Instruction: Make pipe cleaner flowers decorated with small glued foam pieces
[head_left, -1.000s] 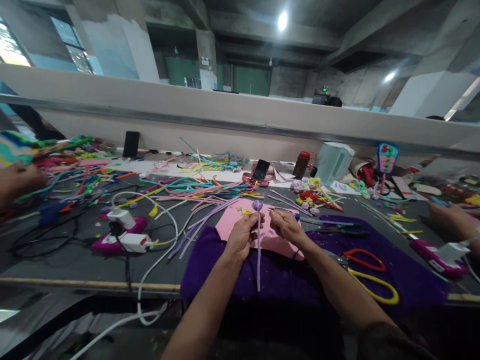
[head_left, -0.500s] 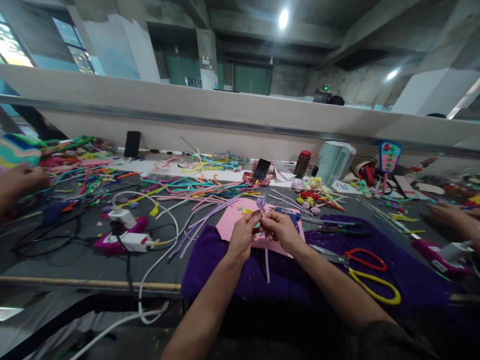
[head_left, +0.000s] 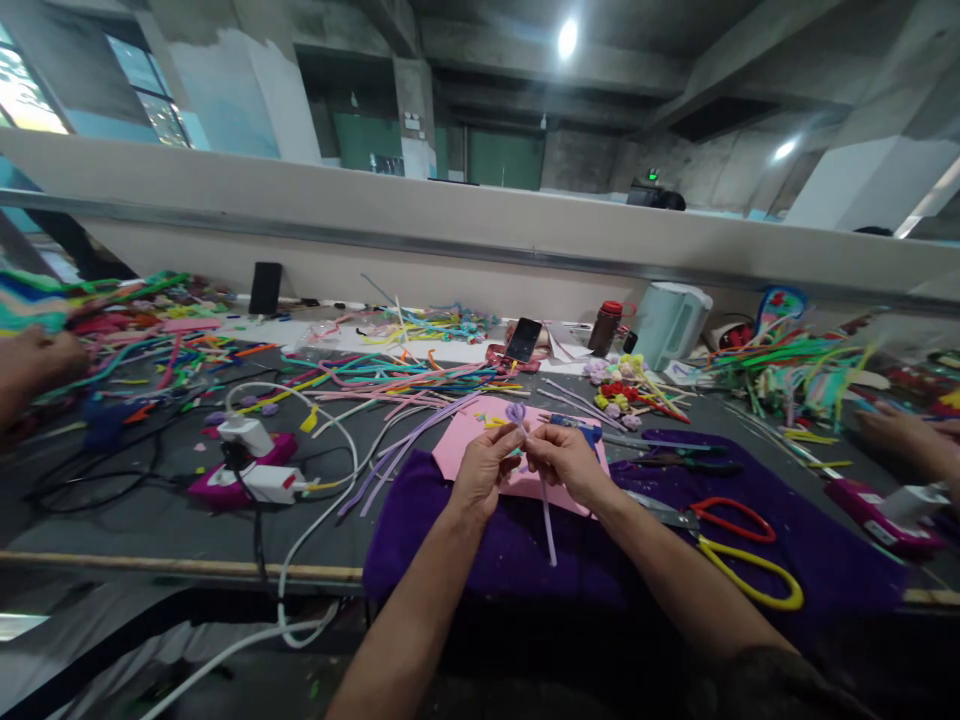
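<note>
Dark table (head_left: 135, 515): purple cloth (head_left: 750, 560), scissors (head_left: 742, 560), pipe cleaners (head_left: 390, 375), white cable (head_left: 322, 510).

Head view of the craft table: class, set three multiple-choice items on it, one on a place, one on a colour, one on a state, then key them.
1. Where do the scissors lie?
A. on the purple cloth
B. on the pink sheet
C. on the phone

2. What colour is the stem being held?
A. green
B. lilac
C. orange

3. How is the stem held?
A. lying loose
B. left hand only
C. between both hands

Key: A, they rest on cloth right of the right hand; B, pale purple; C, the left hand and the right have a grip on it.
</note>
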